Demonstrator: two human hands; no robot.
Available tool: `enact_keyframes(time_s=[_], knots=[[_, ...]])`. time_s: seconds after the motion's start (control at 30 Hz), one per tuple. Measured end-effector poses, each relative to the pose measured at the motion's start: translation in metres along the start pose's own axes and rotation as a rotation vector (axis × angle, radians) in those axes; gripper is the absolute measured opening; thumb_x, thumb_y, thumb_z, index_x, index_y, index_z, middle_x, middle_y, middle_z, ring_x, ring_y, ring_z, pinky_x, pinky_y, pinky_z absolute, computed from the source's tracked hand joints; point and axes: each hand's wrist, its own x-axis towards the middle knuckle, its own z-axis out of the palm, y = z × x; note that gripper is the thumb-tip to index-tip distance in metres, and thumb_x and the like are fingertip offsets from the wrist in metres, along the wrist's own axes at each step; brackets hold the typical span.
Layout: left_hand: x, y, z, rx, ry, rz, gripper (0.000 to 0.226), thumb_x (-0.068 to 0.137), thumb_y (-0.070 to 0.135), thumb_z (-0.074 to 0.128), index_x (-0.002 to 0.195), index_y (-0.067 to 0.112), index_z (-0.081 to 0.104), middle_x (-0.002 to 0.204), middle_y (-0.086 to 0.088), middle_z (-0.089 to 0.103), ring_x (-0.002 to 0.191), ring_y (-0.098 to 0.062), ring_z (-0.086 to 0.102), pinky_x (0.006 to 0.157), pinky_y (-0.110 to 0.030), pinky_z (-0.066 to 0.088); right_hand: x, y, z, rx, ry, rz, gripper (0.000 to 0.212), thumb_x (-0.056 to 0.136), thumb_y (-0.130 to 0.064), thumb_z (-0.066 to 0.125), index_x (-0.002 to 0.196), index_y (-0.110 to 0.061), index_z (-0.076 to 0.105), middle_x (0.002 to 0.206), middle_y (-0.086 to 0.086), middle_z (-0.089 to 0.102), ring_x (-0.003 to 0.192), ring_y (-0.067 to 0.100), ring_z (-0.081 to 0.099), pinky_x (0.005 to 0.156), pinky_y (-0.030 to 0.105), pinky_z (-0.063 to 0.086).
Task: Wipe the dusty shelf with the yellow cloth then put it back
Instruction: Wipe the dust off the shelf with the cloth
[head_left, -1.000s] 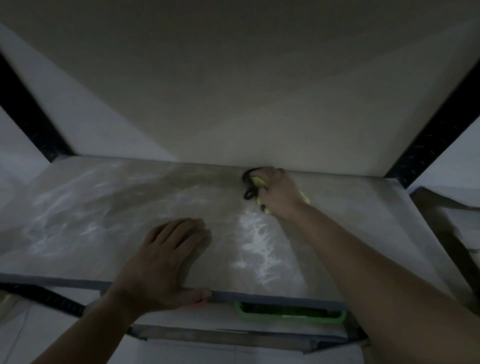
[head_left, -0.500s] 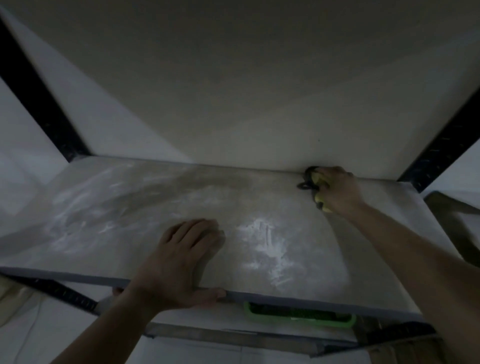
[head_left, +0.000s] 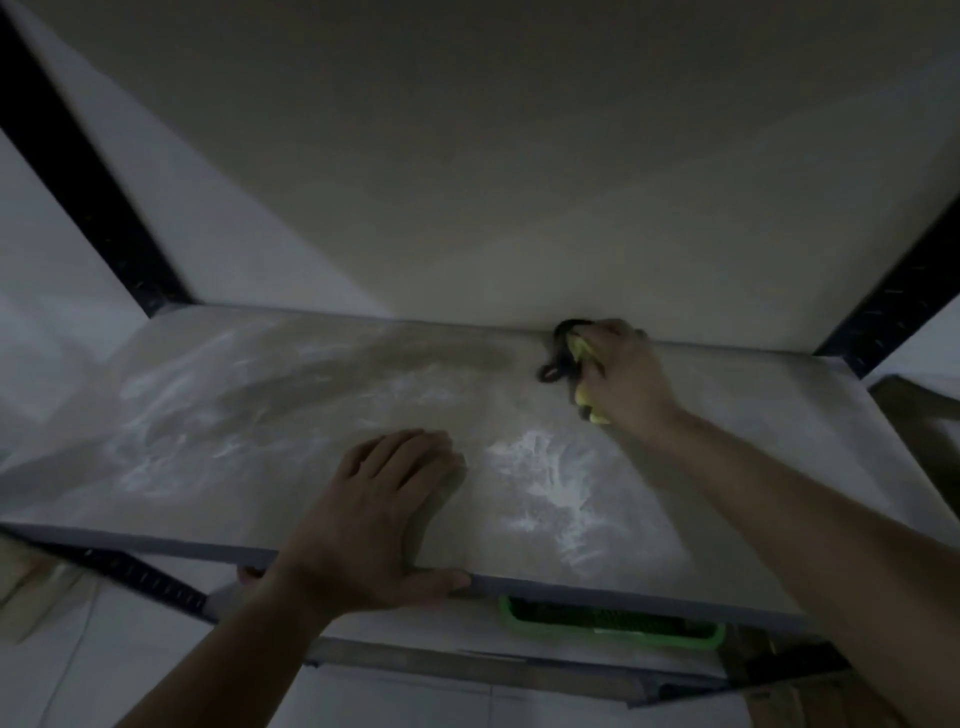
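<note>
The grey shelf board (head_left: 270, 415) is streaked with white dust, thickest in a patch (head_left: 545, 478) right of centre. My right hand (head_left: 626, 374) is closed around the yellow cloth (head_left: 584, 397) with a dark trim or loop, pressed on the board near the back wall, right of centre. Most of the cloth is hidden under the hand. My left hand (head_left: 379, 519) lies flat on the front of the shelf, fingers apart, thumb over the front edge.
Black metal uprights stand at the back left (head_left: 93, 197) and back right (head_left: 893, 312). The underside of an upper shelf (head_left: 493, 130) hangs close overhead. A green basket (head_left: 613, 621) sits on the level below the front edge.
My right hand swept the cloth rightward along the back edge, then came back a little to the left. My left hand has stayed planted on the front edge.
</note>
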Motion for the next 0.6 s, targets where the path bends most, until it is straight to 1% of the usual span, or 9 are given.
enact_keyframes(time_s=[0.07, 0.13, 0.27, 0.37, 0.43, 0.47, 0.5, 0.57, 0.6], knots=[[0.000, 0.000, 0.002, -0.009, 0.016, 0.004, 0.102, 0.080, 0.090, 0.050, 0.150, 0.016, 0.051, 0.156, -0.007, 0.047, 0.147, -0.026, 0.041, 0.117, -0.047, 0.035, 0.014, -0.007, 0.006, -0.080, -0.070, 0.075, 0.042, 0.080, -0.013, 0.055, 0.120, -0.024, 0.063, 0.122, 0.011, 0.059, 0.105, 0.035, 0.054, 0.093, 0.034, 0.044], [-0.001, -0.001, 0.002, -0.013, 0.025, 0.007, 0.102, 0.080, 0.090, 0.050, 0.149, 0.015, 0.052, 0.157, -0.008, 0.047, 0.147, -0.026, 0.041, 0.118, -0.046, 0.035, 0.024, -0.032, 0.015, -0.057, -0.119, 0.038, 0.038, 0.076, -0.014, 0.057, 0.110, -0.027, 0.065, 0.115, 0.008, 0.060, 0.103, 0.034, 0.054, 0.090, 0.033, 0.044], [-0.002, -0.002, 0.002, -0.018, 0.022, 0.003, 0.102, 0.079, 0.090, 0.050, 0.150, 0.016, 0.051, 0.157, -0.008, 0.046, 0.147, -0.027, 0.041, 0.118, -0.046, 0.035, 0.019, -0.075, 0.034, -0.015, -0.198, -0.186, 0.045, 0.082, -0.012, 0.055, 0.126, -0.020, 0.061, 0.127, 0.010, 0.060, 0.110, 0.032, 0.057, 0.097, 0.034, 0.043], [-0.002, -0.002, 0.001, -0.022, 0.007, -0.008, 0.103, 0.079, 0.091, 0.047, 0.150, 0.017, 0.049, 0.157, -0.007, 0.045, 0.147, -0.027, 0.040, 0.118, -0.045, 0.033, 0.001, -0.083, 0.031, 0.195, -0.273, -0.297, 0.038, 0.085, -0.008, 0.058, 0.121, -0.015, 0.067, 0.124, 0.008, 0.065, 0.112, 0.027, 0.061, 0.098, 0.029, 0.045], [-0.001, -0.001, 0.001, -0.024, 0.009, -0.003, 0.102, 0.079, 0.091, 0.046, 0.150, 0.018, 0.049, 0.157, -0.006, 0.045, 0.147, -0.026, 0.039, 0.118, -0.043, 0.032, -0.007, -0.072, 0.015, 0.409, -0.290, -0.195, 0.035, 0.087, -0.007, 0.059, 0.119, -0.018, 0.068, 0.123, 0.004, 0.066, 0.113, 0.022, 0.062, 0.096, 0.023, 0.046], [-0.001, -0.002, 0.001, -0.025, 0.010, -0.001, 0.101, 0.079, 0.091, 0.046, 0.149, 0.018, 0.049, 0.157, -0.006, 0.045, 0.147, -0.026, 0.039, 0.117, -0.044, 0.033, -0.010, -0.061, 0.002, 0.507, -0.230, -0.115, 0.032, 0.089, -0.009, 0.059, 0.117, -0.021, 0.068, 0.120, 0.000, 0.067, 0.110, 0.021, 0.064, 0.092, 0.022, 0.047], [-0.001, -0.001, 0.000, -0.024, 0.011, -0.001, 0.100, 0.079, 0.091, 0.046, 0.148, 0.019, 0.050, 0.156, -0.005, 0.045, 0.146, -0.026, 0.039, 0.116, -0.044, 0.034, -0.013, -0.045, -0.013, 0.552, -0.115, -0.056, 0.029, 0.090, -0.013, 0.059, 0.115, -0.025, 0.068, 0.117, -0.003, 0.068, 0.105, 0.020, 0.066, 0.087, 0.022, 0.049], [-0.001, 0.000, 0.000, -0.018, 0.016, -0.004, 0.099, 0.080, 0.091, 0.046, 0.148, 0.019, 0.050, 0.155, -0.005, 0.046, 0.145, -0.025, 0.040, 0.116, -0.044, 0.033, -0.018, 0.005, -0.049, 0.341, 0.145, 0.014, 0.027, 0.091, -0.023, 0.055, 0.115, -0.027, 0.067, 0.117, -0.001, 0.068, 0.102, 0.021, 0.066, 0.088, 0.029, 0.051], [-0.001, 0.000, 0.000, -0.018, 0.020, -0.006, 0.099, 0.080, 0.091, 0.046, 0.147, 0.019, 0.050, 0.155, -0.004, 0.046, 0.145, -0.025, 0.040, 0.116, -0.043, 0.033, -0.024, 0.035, -0.067, 0.171, 0.187, 0.074, 0.030, 0.089, -0.026, 0.052, 0.116, -0.023, 0.066, 0.120, 0.004, 0.067, 0.105, 0.025, 0.064, 0.092, 0.034, 0.051]])
